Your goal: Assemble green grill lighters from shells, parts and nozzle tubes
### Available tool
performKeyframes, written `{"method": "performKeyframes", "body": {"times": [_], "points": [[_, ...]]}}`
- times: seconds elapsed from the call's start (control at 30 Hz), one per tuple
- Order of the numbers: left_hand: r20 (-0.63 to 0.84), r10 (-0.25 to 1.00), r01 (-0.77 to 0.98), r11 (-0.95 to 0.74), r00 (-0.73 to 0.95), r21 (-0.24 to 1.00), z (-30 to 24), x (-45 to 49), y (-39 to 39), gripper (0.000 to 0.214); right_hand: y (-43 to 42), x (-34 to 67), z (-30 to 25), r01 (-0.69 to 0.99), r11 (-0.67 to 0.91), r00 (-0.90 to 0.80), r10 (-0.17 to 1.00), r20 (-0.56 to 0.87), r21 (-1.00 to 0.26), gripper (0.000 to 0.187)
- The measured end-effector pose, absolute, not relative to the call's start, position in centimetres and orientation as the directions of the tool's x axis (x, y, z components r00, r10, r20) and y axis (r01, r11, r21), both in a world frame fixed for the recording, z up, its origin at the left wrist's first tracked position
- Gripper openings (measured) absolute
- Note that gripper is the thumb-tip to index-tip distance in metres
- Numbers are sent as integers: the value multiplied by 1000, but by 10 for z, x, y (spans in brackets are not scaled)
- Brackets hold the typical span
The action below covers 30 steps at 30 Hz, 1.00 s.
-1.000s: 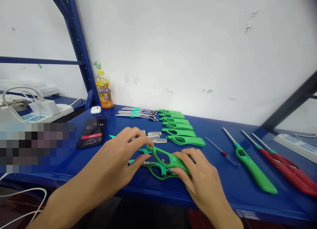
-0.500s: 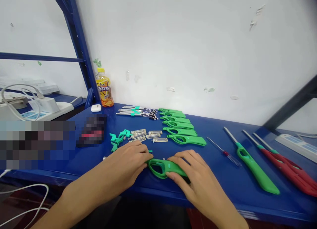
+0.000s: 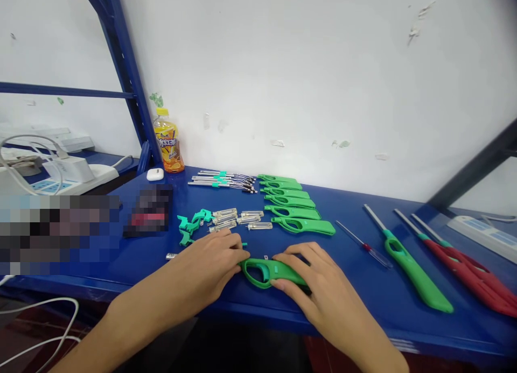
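Both hands grip a green lighter casing [image 3: 278, 271] low over the front of the blue table. The fingers of my left hand [image 3: 220, 257] pinch its narrow left end. Around its wide right end my right hand [image 3: 313, 279] is closed, thumb on the near side. A teal trigger shows inside the casing's loop. Just beyond my left hand lie loose teal triggers [image 3: 194, 222] and several clear fuel tanks [image 3: 224, 218]. Farther back, several green lighter casings [image 3: 305, 226] lie in a column, beside metal lighter tubes with wires [image 3: 220, 180].
To the right are a screwdriver [image 3: 367, 247], a green long-necked lighter [image 3: 420, 273] and red lighters [image 3: 464, 265]. At the back left stand a drink bottle [image 3: 168, 144] and a white earphone case [image 3: 155, 174]. Power strips [image 3: 490, 236] lie at the table's sides.
The two halves of the casing look pressed closer together, and the teal trigger shows more plainly in the loop. Both hands keep their hold; the view has shifted slightly.
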<state>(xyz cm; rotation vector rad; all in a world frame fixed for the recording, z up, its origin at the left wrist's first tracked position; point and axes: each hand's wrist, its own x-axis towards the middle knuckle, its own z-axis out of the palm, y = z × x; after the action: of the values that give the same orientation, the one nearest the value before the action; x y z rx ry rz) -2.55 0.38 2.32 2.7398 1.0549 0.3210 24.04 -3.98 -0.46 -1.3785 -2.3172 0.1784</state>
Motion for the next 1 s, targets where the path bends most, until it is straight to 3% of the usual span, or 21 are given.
{"method": "performKeyframes", "body": {"times": [0.33,0.53,0.67,0.87,1.0], "points": [[129,682,649,-727,720,224,25,-24,1,30,-40,241,-7,792,503,-409,858,311,-345,23],[140,674,642,-736,726,213,24,-25,0,28,-43,242,-6,796,491,-376,859,348,-355,32],[155,677,646,-734,719,211,24,-25,-1,27,-43,243,-6,791,504,-385,851,358,-346,26],[203,689,662,-725,695,193,25,-25,0,21,-42,244,-9,792,522,-381,828,412,-317,35],[185,697,665,-716,693,212,27,-25,-1,17,-41,245,-12,795,533,-374,807,456,-291,28]]}}
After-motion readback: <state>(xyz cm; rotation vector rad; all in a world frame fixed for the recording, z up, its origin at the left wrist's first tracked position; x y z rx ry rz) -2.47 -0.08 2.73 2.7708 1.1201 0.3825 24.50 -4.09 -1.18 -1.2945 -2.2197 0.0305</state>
